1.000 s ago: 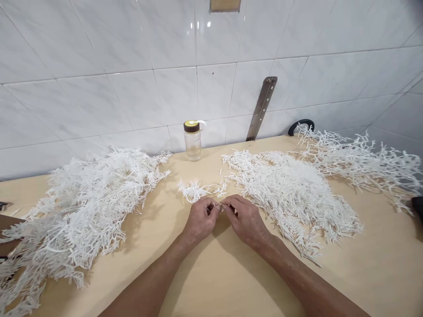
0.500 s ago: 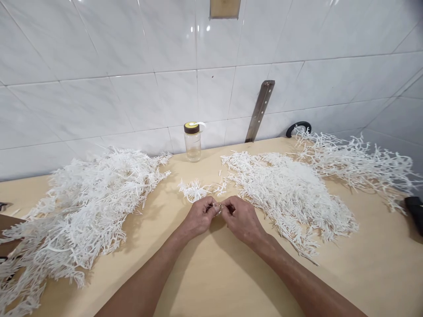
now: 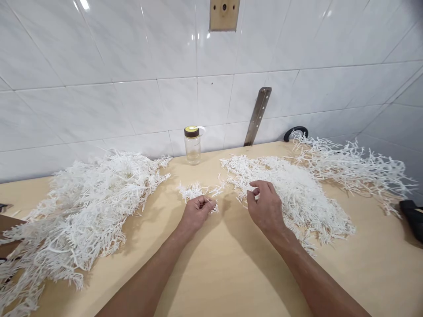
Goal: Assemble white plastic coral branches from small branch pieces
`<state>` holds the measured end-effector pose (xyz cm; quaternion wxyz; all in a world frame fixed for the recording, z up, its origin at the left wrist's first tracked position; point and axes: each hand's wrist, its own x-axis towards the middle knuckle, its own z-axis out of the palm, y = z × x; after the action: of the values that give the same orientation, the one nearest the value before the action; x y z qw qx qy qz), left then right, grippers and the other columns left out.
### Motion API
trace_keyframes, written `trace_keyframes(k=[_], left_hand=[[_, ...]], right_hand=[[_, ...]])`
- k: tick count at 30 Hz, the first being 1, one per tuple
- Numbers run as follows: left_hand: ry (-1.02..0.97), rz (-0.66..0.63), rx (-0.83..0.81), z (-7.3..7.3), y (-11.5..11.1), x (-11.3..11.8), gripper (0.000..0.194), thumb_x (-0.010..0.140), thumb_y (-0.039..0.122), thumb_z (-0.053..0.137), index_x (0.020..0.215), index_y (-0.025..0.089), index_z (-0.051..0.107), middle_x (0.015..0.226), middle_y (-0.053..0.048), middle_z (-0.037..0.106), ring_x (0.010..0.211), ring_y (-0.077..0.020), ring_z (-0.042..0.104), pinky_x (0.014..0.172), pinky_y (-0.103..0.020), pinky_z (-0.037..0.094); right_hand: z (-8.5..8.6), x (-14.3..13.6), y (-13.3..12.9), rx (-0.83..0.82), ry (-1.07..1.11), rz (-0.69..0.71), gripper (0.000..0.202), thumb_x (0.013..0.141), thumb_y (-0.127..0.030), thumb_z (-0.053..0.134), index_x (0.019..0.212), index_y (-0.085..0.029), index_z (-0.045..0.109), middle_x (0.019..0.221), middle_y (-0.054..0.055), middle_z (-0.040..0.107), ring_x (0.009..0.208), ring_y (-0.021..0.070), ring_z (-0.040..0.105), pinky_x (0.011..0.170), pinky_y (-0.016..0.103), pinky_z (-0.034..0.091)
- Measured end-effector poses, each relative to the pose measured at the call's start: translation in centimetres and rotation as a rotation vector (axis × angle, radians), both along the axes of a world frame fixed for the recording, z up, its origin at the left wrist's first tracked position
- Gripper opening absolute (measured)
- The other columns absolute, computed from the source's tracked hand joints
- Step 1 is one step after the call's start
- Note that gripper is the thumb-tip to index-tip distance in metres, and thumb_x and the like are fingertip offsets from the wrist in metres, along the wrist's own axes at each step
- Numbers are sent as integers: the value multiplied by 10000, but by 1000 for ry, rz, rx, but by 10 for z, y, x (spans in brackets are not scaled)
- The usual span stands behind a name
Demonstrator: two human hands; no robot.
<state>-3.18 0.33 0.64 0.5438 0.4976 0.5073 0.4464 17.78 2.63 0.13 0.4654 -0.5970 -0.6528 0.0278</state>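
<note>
My left hand (image 3: pixel 197 213) is closed in a pinch on a small white branched plastic piece (image 3: pixel 215 207), whose tips poke out past the thumb. To its right, my right hand (image 3: pixel 267 207) hovers over the near-left edge of a heap of thin white plastic sprigs (image 3: pixel 297 193); its thumb and fingers are apart, with nothing visible between them. Just beyond the left hand lies a small cluster of white sprigs (image 3: pixel 191 191) on the wooden table (image 3: pixel 211 273).
A bigger white heap (image 3: pixel 89 207) covers the left side. Looser branched strands (image 3: pixel 357 165) lie at the far right, beside a black object (image 3: pixel 412 218). Against the tiled wall are a clear bottle (image 3: pixel 192 147), a metal strip (image 3: pixel 257 116) and a black ring-shaped thing (image 3: pixel 295 132).
My right hand has parted from the left, moved right and opened its fingers. The left hand stays nearly in place, still pinching the white piece. The view has tilted up slightly.
</note>
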Motion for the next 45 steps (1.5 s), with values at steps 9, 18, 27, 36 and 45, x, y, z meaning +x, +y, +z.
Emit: trace_keyframes(k=[9, 18, 27, 36, 45], left_hand=[[-69, 16, -4, -4, 1, 3, 400, 727, 529, 725, 717, 154, 585, 564, 50, 472, 474, -54, 321, 465, -204, 250], [52, 65, 128, -7, 0, 7, 299, 782, 445, 679, 730, 152, 653, 664, -12, 612, 615, -120, 503, 587, -236, 400], [240, 93, 221, -10, -4, 11, 258, 848, 405, 589, 747, 169, 614, 699, -2, 623, 682, -146, 561, 672, -263, 441], [517, 69, 417, -17, -10, 14, 168, 895, 275, 458, 751, 199, 500, 699, 3, 564, 654, -152, 514, 640, -277, 409], [571, -14, 414, -20, -7, 12, 171, 898, 275, 449, 753, 207, 509, 689, 5, 573, 657, -160, 527, 629, -283, 409]], right_hand=[[4, -45, -31, -280, 182, 473, 169, 912, -314, 554, 898, -205, 682, 851, 41, 708, 633, 163, 647, 542, 280, 506], [-4, -45, -29, -149, 39, 383, 121, 896, -221, 567, 847, -204, 675, 802, 41, 701, 692, 176, 629, 637, 300, 491], [-12, -49, -30, -113, -13, 343, 96, 873, -179, 562, 806, -190, 630, 785, 35, 664, 680, 158, 601, 672, 287, 460], [-9, -52, -28, -322, 21, 303, 127, 823, -218, 544, 716, -202, 610, 721, 16, 659, 663, 169, 606, 634, 291, 452], [-11, -49, -24, -490, 167, 340, 110, 802, -216, 514, 712, -195, 574, 669, 15, 625, 572, 163, 599, 547, 275, 449]])
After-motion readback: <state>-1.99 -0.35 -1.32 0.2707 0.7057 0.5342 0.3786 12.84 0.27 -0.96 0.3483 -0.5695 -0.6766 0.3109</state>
